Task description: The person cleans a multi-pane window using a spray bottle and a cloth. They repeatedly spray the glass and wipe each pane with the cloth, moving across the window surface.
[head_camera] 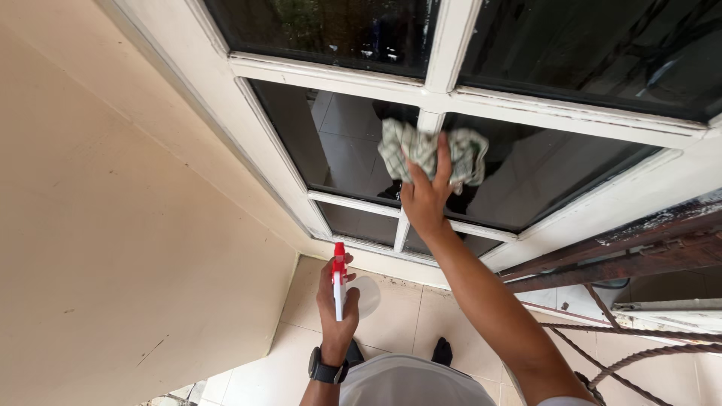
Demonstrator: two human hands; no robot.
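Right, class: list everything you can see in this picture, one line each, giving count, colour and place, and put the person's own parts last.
Window frame: one, white, chipped paint, across the top and centre.
Glass panes: several, dark and reflective, set in the frame.
Wall: one, cream, left side.
Floor tiles: several, pale beige, below the window.
Metal bars: a few, rusty brown, lower right.
Cloth: one, green-and-white checked, pressed on the glass.
Spray bottle: one, red and white, lower centre.
Watch: one, black, left wrist.
Left hand: holds the spray bottle.
Right hand: fingers on the cloth.
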